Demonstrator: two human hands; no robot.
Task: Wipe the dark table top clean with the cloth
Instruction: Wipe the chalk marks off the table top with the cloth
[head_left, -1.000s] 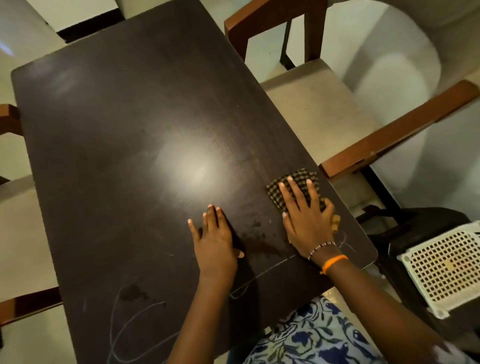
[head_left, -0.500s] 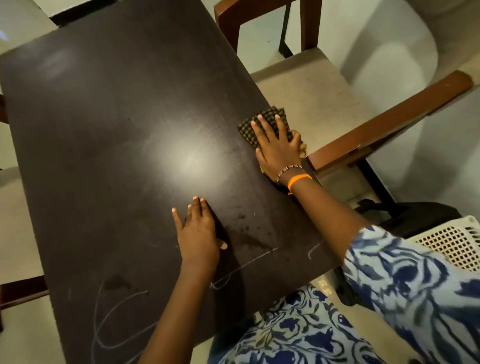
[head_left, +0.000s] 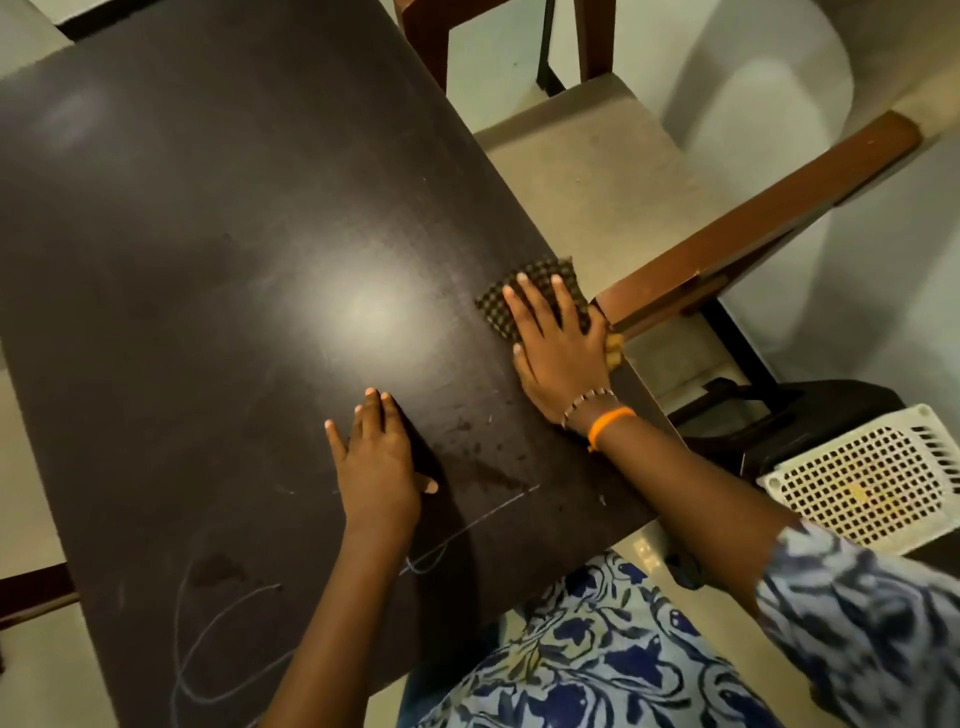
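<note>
The dark table top (head_left: 234, 270) fills the left and middle of the head view. My right hand (head_left: 558, 343) lies flat on a dark checked cloth (head_left: 524, 288), pressing it onto the table at its right edge. Most of the cloth is under my palm; its far end sticks out past my fingers. My left hand (head_left: 379, 462) rests flat on the table nearer to me, fingers together, holding nothing. White chalk lines (head_left: 218, 639) curl across the near left corner, and dark smudges (head_left: 488, 467) sit between my hands.
A wooden chair (head_left: 748, 228) with a beige seat stands against the table's right edge, its armrest touching the cloth's corner. A white perforated basket (head_left: 862, 478) sits on a black object at the lower right. Chair arms show at the left edge.
My right hand slid the cloth away along the right edge, then back toward me about halfway. My left hand stayed planted in the same spot.
</note>
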